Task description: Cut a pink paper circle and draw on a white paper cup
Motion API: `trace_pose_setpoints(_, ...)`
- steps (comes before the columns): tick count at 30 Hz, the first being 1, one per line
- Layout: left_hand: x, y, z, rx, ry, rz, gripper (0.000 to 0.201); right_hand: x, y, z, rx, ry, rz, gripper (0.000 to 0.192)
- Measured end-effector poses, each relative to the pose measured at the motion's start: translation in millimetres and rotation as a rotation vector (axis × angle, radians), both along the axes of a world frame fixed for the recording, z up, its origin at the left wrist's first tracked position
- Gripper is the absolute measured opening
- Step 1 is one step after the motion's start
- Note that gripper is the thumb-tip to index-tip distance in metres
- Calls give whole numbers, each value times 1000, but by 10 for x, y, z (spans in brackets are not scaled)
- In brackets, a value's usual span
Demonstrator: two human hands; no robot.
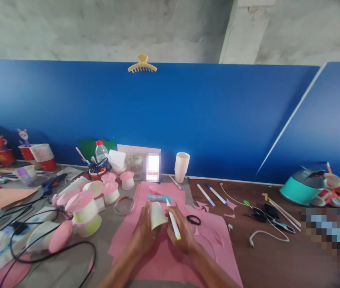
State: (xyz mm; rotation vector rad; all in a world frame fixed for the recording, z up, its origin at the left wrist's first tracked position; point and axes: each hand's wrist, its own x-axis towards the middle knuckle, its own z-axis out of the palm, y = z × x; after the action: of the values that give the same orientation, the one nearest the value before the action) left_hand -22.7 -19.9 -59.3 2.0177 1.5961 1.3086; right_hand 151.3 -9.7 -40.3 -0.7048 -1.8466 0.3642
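Observation:
My left hand is closed around a white paper cup, which lies tilted with its wider end toward me. In my right hand is a white marker with a yellow end pointing down toward me. Its upper end is close to the cup's right side; whether it touches cannot be made out. Both hands are above pink paper sheets. Just beyond the cup, a light-blue tube lies across the paper. A black ring rests to the right of my right hand.
Pink-topped cup pieces and black cables crowd the left. A cup stack stands by the blue partition. Two markers, scissors and a white cable lie right, near a teal container.

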Motion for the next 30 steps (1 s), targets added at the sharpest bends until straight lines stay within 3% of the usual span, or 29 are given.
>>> trace_pose_setpoints(6,-1,1,-6,36,40,5,57,-6,-41,54,81,-13,51,54)
trace_pose_setpoints(10,10,-24,2,53,87,15,54,6,-63,67,-80,127,55,41)
trace_pose_setpoints(14,-3,-8,-145,58,216,1,51,-22,-72,90,-280,330,45,26)
trace_pose_setpoints(19,-32,44,-268,106,317,-52,55,-83,-61,120,-553,472,118,41)
trace_pose_setpoints(24,-41,31,-226,128,340,-113,46,-125,-57,115,-600,534,92,57)
trace_pose_setpoints(30,-51,68,-398,189,326,-52,61,-152,-44,109,-667,622,71,62)
